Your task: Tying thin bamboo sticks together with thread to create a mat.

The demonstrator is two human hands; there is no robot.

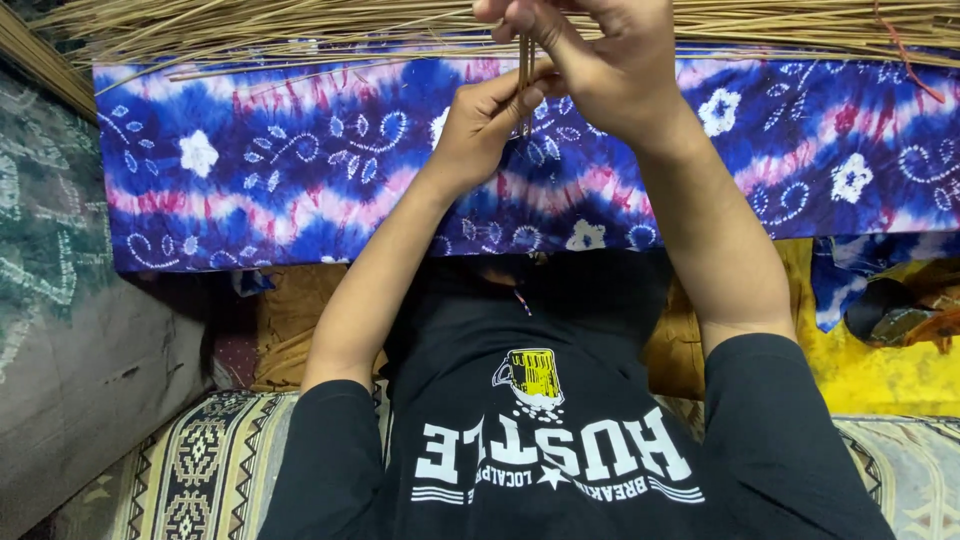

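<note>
While both hands worked above the tie-dyed cloth [300,170], a few thin straw sticks [525,70] stood upright between them, just over the cloth's upper middle. They looked light, stiff and easily snapped, best held low near the ends. The left hand [485,125] pinched them between thumb and fingers; the right hand [600,65] curled its fingers around their upper part. Beyond the cloth's far edge lay a loose straw pile [300,25].

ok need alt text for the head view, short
Two bare hands, left hand and right hand, pinch a few thin tan sticks upright over a blue, pink and white tie-dye cloth. A pile of straw-like sticks lies beyond.
</note>
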